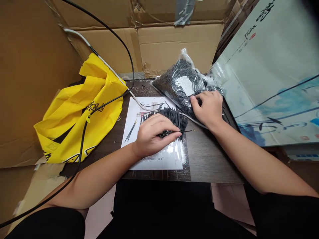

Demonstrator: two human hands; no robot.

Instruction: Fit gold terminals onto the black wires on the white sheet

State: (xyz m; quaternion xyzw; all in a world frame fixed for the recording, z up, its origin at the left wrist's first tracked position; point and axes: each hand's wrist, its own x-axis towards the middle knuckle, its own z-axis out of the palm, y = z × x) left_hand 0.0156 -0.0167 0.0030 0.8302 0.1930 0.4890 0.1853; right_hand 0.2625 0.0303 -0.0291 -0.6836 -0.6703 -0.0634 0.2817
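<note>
Between thumb and forefinger, my left hand (157,134) pinches a short black wire (190,130) whose brass-coloured terminal points right. Beneath and behind that hand lies a dense pile of short black wires (174,116) on a white printed sheet (129,116). Two or three loose wires (131,131) with metal ends rest on the sheet at the left. My right hand (208,106) is by the front of a clear plastic bag (171,79) packed with black pieces and bearing a white label (185,86). Its fingers are partly curled, and whether they grip anything is hidden.
A yellow bag (99,86) lies at the left of the dark table (209,159). A white cable (112,70) runs behind the wire pile, and a black cable (124,46) hangs across the left. Cardboard (179,46) walls the back; a large painted panel (279,66) leans at the right.
</note>
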